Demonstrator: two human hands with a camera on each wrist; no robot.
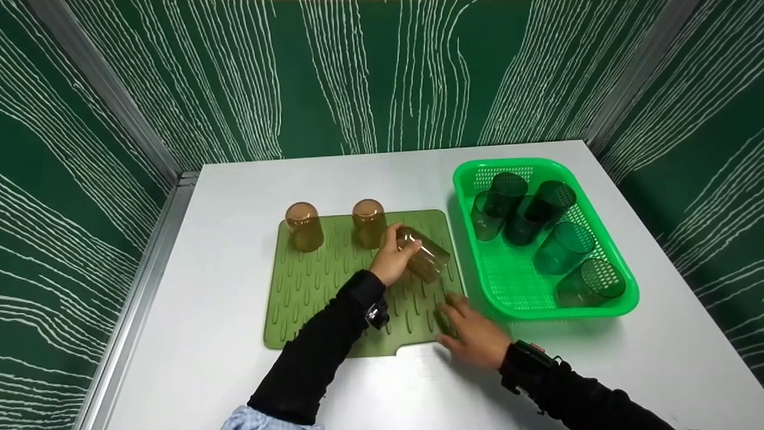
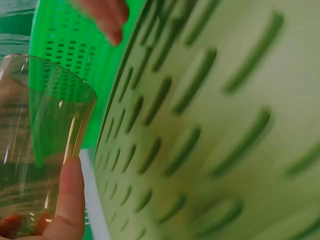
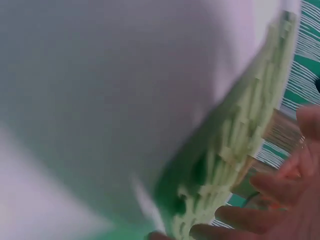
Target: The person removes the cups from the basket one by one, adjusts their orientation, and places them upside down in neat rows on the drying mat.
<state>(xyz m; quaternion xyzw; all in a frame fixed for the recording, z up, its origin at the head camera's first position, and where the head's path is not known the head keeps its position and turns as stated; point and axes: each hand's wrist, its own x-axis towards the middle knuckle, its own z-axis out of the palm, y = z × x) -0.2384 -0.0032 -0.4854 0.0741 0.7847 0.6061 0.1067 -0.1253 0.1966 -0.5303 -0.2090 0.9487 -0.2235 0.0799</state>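
My left hand (image 1: 394, 257) grips an amber drinking glass (image 1: 425, 255) by its closed end, tilted with the mouth toward the lower right, over the green drying mat (image 1: 334, 298). In the left wrist view the thumb lies along the side of the clear-walled glass (image 2: 45, 130). Two more amber glasses stand upside down at the mat's back edge, one at the left (image 1: 305, 230) and one in the middle (image 1: 369, 227). My right hand (image 1: 474, 334) is over the mat's front right corner, fingers spread and holding nothing; in the right wrist view its fingers (image 3: 250, 220) overlap the mat.
To the right of the mat stands a bright green plastic basket (image 1: 498, 298). Several glasses lean inside it: dark ones (image 1: 525, 221) at the back, a teal one (image 1: 564, 248) and a greyish-green one (image 1: 588, 283) nearer the front. Patterned green walls (image 1: 382, 71) enclose the white table (image 1: 197, 269).
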